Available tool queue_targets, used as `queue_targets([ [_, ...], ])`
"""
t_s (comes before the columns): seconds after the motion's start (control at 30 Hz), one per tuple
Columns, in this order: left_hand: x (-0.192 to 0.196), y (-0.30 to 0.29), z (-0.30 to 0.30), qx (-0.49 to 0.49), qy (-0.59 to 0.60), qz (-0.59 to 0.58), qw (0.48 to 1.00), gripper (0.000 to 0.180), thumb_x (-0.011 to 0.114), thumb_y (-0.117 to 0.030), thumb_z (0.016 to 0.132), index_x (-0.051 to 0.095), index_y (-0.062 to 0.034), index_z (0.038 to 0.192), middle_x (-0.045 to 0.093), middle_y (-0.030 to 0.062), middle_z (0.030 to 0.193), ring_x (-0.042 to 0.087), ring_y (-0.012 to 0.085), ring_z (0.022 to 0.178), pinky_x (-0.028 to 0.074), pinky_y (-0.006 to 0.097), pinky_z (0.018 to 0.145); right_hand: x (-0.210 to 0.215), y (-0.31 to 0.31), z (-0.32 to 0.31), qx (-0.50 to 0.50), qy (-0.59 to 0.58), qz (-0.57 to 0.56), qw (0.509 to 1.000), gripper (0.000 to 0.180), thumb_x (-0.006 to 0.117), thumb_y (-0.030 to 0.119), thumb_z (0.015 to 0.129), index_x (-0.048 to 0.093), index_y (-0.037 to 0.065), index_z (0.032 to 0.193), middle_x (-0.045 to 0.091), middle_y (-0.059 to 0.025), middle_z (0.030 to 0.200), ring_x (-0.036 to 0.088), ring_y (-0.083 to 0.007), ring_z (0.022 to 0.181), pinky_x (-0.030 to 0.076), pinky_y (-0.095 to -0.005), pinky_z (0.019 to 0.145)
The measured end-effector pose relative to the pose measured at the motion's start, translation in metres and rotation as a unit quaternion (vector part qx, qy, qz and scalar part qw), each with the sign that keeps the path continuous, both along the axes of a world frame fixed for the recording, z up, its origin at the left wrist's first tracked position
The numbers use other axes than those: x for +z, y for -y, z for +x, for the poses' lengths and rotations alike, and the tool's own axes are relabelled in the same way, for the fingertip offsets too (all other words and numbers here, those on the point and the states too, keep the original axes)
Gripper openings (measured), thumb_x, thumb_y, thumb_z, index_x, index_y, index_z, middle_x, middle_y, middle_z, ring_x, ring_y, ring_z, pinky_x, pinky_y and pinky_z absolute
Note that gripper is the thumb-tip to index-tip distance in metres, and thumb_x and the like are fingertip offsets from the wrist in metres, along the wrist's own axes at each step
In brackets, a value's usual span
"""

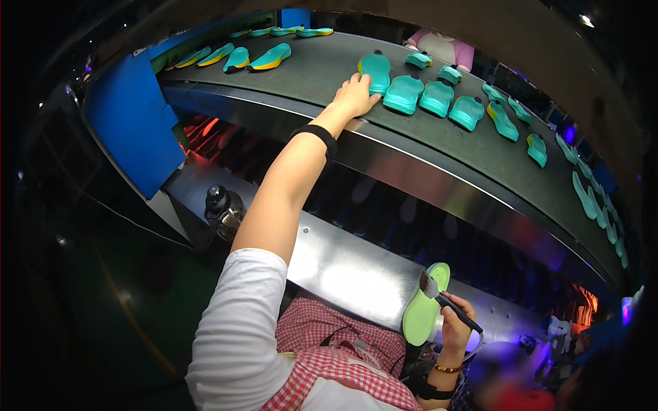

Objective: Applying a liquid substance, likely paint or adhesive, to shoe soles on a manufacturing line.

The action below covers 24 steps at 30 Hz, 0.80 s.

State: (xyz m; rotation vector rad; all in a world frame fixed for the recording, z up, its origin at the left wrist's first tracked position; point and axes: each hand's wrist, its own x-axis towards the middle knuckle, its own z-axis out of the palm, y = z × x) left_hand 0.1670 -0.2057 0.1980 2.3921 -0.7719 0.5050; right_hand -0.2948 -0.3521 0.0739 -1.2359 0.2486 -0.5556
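Observation:
My left hand (354, 95) reaches out to the conveyor belt. Its fingers and thumb close on the near end of a teal shoe sole (375, 67). Low on the right, my right hand (457, 323) grips a brush (460, 314) by its black handle, the bristles pointing up and left. Those bristles are over a light green shoe sole (419, 316) at the metal bench. Beside the left hand's sole, more teal soles (403, 94) lie in a row on the belt.
The dark conveyor belt (315, 65) curves across the far side behind a metal rail (439, 164). Several teal and yellow soles (271, 57) lie at its left. A dark bottle (223, 211) stands on the metal bench (343, 264). Across the belt is another person (439, 48); a blue panel (130, 123) stands left.

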Motion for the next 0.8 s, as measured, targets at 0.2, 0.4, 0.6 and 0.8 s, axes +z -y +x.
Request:
queue_targets([
  [0.2, -0.009, -0.027, -0.032, -0.091, 0.093, -0.158, 0.979, 0.022, 0.057, -0.030, 0.081, 0.057, -0.0094, 0.088, 0.057, 0.0106, 0.099, 0.041, 0.0282, 0.106, 0.030, 0.038, 0.093, -0.003, 0.009, -0.009, 0.004, 0.048, 0.003, 0.999, 0.027, 0.063, 0.001, 0.071, 0.056, -0.004, 0.097, 0.060, -0.0196, 0.098, 0.059, -0.0236, 0.090, 0.044, -0.0323, 0.086],
  [0.4, -0.037, -0.103, -0.121, -0.219, -0.345, -0.628, 0.662, 0.028, 0.051, -0.009, 0.081, 0.046, 0.0003, 0.106, 0.054, 0.0067, 0.093, 0.054, 0.0156, 0.086, 0.044, 0.029, 0.079, 0.009, 0.002, 0.001, 0.026, -0.010, 0.000, 1.000, 0.026, 0.059, -0.004, 0.071, 0.057, -0.005, 0.097, 0.060, -0.0181, 0.097, 0.059, -0.0244, 0.090, 0.044, -0.0348, 0.088],
  [0.6, -0.103, -0.126, -0.212, -0.460, -0.532, -0.563, 0.434, 0.068, 0.044, -0.047, 0.083, 0.032, 0.0028, 0.127, 0.040, 0.0228, 0.125, 0.048, 0.0377, 0.109, 0.040, 0.050, 0.091, 0.004, -0.004, 0.004, 0.030, 0.032, 0.035, 0.998, 0.024, 0.060, -0.005, 0.070, 0.058, -0.005, 0.095, 0.059, -0.0201, 0.100, 0.058, -0.0258, 0.093, 0.044, -0.0357, 0.088],
  [0.8, -0.181, -0.087, -0.295, -0.332, -0.691, -0.509, 0.391, 0.070, 0.058, -0.040, 0.079, 0.031, -0.0007, 0.129, 0.043, 0.0168, 0.125, 0.044, 0.0309, 0.113, 0.034, 0.044, 0.097, 0.014, -0.027, 0.021, 0.117, -0.030, 0.010, 0.993, 0.020, 0.060, -0.004, 0.071, 0.060, -0.005, 0.091, 0.062, -0.0194, 0.095, 0.060, -0.0264, 0.090, 0.045, -0.0360, 0.087],
])
